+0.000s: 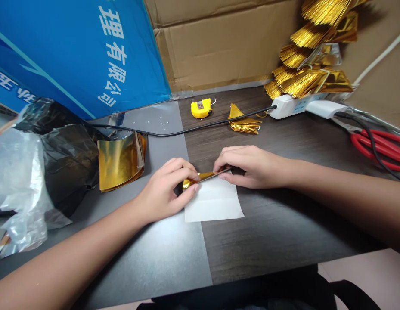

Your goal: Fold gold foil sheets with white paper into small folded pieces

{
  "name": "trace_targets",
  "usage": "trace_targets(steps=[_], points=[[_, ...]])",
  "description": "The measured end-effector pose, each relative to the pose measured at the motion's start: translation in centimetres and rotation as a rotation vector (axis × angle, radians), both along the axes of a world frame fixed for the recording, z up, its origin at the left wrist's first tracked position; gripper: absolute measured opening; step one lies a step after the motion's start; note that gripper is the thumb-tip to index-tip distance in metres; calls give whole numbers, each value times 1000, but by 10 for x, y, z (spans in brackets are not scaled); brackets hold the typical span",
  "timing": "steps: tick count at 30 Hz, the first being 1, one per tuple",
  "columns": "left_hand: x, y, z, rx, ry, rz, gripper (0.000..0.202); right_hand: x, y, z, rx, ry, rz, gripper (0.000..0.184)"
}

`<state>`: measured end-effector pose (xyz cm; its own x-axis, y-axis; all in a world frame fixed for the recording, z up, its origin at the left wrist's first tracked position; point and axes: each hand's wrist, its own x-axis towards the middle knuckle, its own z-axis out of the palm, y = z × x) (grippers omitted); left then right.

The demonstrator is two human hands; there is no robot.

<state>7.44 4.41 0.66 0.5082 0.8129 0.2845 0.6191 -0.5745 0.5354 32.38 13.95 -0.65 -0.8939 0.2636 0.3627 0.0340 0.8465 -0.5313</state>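
Black cord (161, 135) ran across the desk (271, 228) beyond the hands, passing over a small pleated gold piece (243, 125) and in front of a yellow tape measure (200, 110). It met a white power strip (283, 107) at the right, with gold fans (298, 82) piled up behind and red-handled scissors (389, 146) nearby. Gold sheets (117, 163) stood to the left, beside a black plastic bag (69, 159).

Both forearms reached in from the sides, wrists low. The left hand (165, 187) and right hand (251, 165) were each closed in a pinch, thumb nearest the body, on the far edge of a white-and-gold sheet (215, 204). It lay between them, white face up, its creased near part spread toward the person, gold showing along the gripped edge.
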Motion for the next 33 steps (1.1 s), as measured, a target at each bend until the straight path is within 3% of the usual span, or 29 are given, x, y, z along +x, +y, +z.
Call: trace_targets(steps=[4, 11, 18, 21, 27, 33], points=[[-1, 1, -1, -8, -11, 10, 7, 0, 1, -1, -11, 16, -21, 7], [-3, 1, -3, -16, -16, -23, 11, 0, 3, 6, -26, -56, 162, 15], [-4, 3, -7, -18, -63, 46, 10, -1, 2, -1, -4, -38, 99, 9], [-4, 3, -9, -66, -136, 63, 8, -2, -1, 1, -25, -50, 52, 20], [2, 0, -8, -215, -500, 212, 3, -5, -12, 9, -343, -68, -42, 44], [6, 0, -8, -317, -730, 234, 21, -9, -15, 1, -589, 123, -128, 33]])
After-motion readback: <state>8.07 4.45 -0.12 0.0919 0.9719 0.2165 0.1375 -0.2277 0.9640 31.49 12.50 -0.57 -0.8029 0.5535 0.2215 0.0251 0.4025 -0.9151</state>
